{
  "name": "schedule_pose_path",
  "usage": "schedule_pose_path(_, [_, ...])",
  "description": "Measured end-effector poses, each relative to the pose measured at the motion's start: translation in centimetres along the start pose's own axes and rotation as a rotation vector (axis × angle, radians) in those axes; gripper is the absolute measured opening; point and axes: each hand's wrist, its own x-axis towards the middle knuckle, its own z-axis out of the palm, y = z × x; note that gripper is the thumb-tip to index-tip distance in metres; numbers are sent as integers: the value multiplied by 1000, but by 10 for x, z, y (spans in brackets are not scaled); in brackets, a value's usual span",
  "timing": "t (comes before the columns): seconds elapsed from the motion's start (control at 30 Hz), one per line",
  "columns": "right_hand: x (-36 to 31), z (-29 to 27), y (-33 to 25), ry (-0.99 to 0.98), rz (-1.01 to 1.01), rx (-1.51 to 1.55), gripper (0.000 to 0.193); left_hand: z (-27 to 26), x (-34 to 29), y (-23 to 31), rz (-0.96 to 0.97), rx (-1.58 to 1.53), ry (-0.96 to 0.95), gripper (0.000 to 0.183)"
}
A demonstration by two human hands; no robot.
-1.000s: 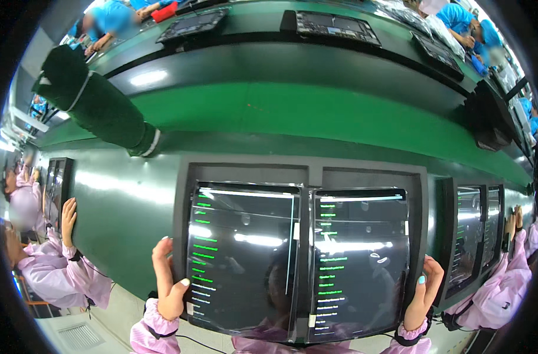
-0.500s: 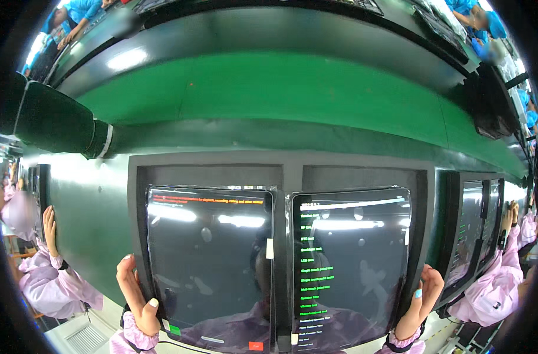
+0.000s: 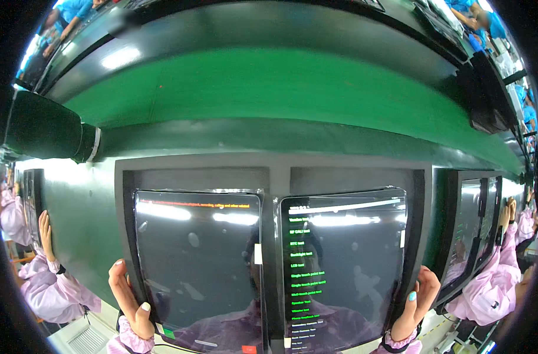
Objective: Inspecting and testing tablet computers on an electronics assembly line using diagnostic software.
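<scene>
Two dark tablets lie side by side in a grey foam tray (image 3: 275,171). The left tablet (image 3: 198,265) shows a mostly black screen with a line of orange text on top. Rows of green text fill the right tablet (image 3: 345,265). My left hand (image 3: 130,298) grips the left tablet's outer edge, thumb over its lower corner. At the right tablet's outer edge, my right hand (image 3: 413,304) holds on in the same way. Both wrists wear pink cuffs.
A green conveyor belt (image 3: 269,88) runs across beyond the tray, with a dark padded roll (image 3: 45,127) at its left. People in pink sleeves on the left (image 3: 45,236) and right (image 3: 504,224) hold similar tablet trays. Workers in blue sit across the line.
The left tablet's screen changed from green text rows to a nearly black screen with an orange line. My view dropped closer, and both hands slid lower on the tablets' edges.
</scene>
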Motion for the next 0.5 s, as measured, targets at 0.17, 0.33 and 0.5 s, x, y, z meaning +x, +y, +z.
schedule_pose_path(0.17, [0, 0, 8, 6, -74, 51, 47, -4, -3, -7, 3, 26, 34, 90])
schedule_pose_path(0.33, [0, 10, -3, 124, -157, 50, 38, -2, 3, -3, 70, 23, 20, 90])
schedule_pose_path(0.5, [-28, -31, -5, -444, -1014, -151, 9, 3, 4, 7, 74, 2, -48, 91])
